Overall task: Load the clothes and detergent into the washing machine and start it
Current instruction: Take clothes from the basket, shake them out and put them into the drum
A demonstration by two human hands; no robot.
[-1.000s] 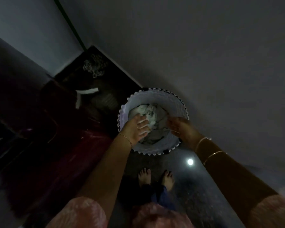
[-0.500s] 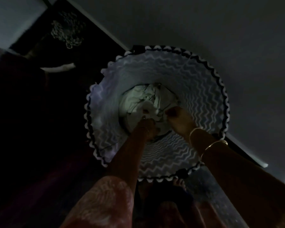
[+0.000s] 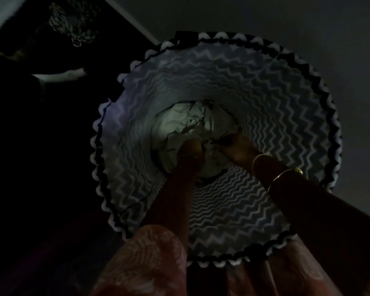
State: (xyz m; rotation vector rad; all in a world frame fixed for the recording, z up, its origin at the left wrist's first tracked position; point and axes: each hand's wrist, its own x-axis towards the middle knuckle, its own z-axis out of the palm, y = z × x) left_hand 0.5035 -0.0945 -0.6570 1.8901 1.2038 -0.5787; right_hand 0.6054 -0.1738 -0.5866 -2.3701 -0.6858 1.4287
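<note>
A round laundry basket (image 3: pixel 265 99) with a black-and-white zigzag pattern fills the middle of the dim view. Pale crumpled clothes (image 3: pixel 179 122) lie at its bottom. Both my arms reach deep inside. My left hand (image 3: pixel 191 149) is down on the clothes with its fingers buried in the cloth. My right hand (image 3: pixel 236 145) grips a fold of the same pile just to the right. The fingertips of both hands are hidden. No washing machine or detergent is visible.
A pale wall (image 3: pixel 308 28) runs behind and to the right of the basket. To the left is a dark area with a patterned bundle (image 3: pixel 73 24) and a white strip (image 3: pixel 60 74). My patterned sleeves fill the bottom edge.
The view has closed in on the basket. Both hands have gone from the top of the pile down to the basket's bottom and have sunk into the clothes.
</note>
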